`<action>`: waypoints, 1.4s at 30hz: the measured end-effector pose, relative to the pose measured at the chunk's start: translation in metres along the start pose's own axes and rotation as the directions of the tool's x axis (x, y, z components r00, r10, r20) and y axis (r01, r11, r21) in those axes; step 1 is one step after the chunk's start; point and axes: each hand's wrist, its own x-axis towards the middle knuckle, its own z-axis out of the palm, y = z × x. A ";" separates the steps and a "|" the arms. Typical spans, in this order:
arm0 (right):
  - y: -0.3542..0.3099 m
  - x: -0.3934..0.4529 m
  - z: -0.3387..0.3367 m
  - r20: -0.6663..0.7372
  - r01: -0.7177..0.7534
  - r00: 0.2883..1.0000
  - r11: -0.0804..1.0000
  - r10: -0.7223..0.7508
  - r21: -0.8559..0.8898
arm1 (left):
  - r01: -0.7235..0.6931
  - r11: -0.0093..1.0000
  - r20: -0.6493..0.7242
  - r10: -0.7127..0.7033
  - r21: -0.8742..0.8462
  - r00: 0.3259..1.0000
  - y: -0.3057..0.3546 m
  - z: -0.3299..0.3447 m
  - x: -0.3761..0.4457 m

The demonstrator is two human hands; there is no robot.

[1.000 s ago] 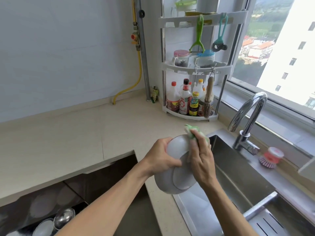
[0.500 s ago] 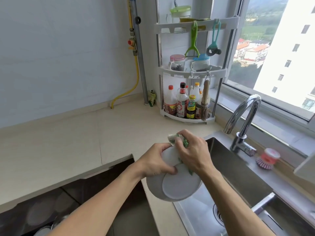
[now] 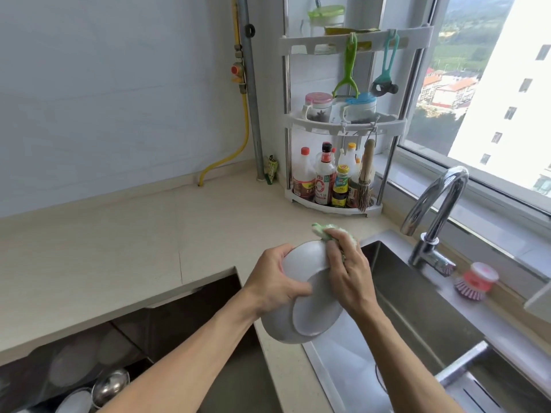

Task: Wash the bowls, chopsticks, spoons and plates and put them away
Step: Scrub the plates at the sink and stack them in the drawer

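A white bowl (image 3: 310, 320) is held tilted over the left edge of the steel sink (image 3: 417, 308), its underside and foot ring facing me. My left hand (image 3: 275, 283) grips its rim from the left, thumb across the outside. My right hand (image 3: 348, 269) presses a green cloth (image 3: 323, 229) against the bowl's upper right side; most of the cloth is hidden under the fingers. More dishes, a metal bowl (image 3: 110, 384) and white plates (image 3: 74, 400), lie in the open dark drawer at the lower left.
A chrome faucet (image 3: 432, 210) stands behind the sink, a pink dish brush (image 3: 475, 281) beside it. A corner rack (image 3: 343, 129) with sauce bottles, jars and hanging peelers sits on the beige counter (image 3: 119, 239). A window runs along the right.
My right hand with the cloth slid down over the bowl's base, then back up to its upper rim. The bowl stays in my left hand, tilted slightly differently.
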 end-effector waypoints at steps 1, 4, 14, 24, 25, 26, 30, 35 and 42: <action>0.009 -0.002 -0.004 -0.006 -0.102 0.995 0.994 0.103 0.033 | 0.007 1.000 -0.033 -0.008 -0.030 0.999 -0.002 -0.002 -0.003; 0.031 -0.017 -0.005 -0.063 -0.331 0.940 0.940 0.336 0.079 | 0.048 0.974 -0.176 -0.088 -0.221 0.980 -0.002 -0.007 -0.001; 0.013 -0.025 0.010 0.048 0.047 0.998 0.992 -0.042 -0.116 | 0.138 0.909 -0.239 -0.246 -0.392 0.939 0.007 0.013 0.007; 0.007 -0.016 0.005 0.119 -0.098 0.987 0.988 0.112 -0.123 | 0.118 0.903 -0.332 -0.271 -0.413 0.904 0.006 0.010 0.007; -0.002 -0.021 0.011 0.121 -0.049 0.991 0.991 0.065 -0.126 | 0.112 0.899 -0.342 -0.273 -0.424 0.899 0.008 0.012 0.007; -0.010 -0.028 0.017 0.143 0.048 0.989 0.990 -0.029 -0.136 | 0.106 0.890 -0.349 -0.280 -0.443 0.894 0.008 0.014 0.007; 0.004 -0.029 0.012 0.114 0.071 0.992 0.984 -0.053 -0.163 | 0.090 0.892 -0.339 -0.259 -0.442 0.904 0.007 0.013 0.005; 0.007 -0.003 -0.010 -0.050 -0.409 0.887 0.831 0.459 0.376 | 0.095 0.888 -0.243 -0.224 -0.450 0.944 0.004 0.010 -0.006; 0.009 0.013 -0.034 0.154 -0.438 0.894 0.745 0.421 0.503 | 0.157 0.926 0.118 -0.124 -0.344 0.985 0.010 -0.015 -0.007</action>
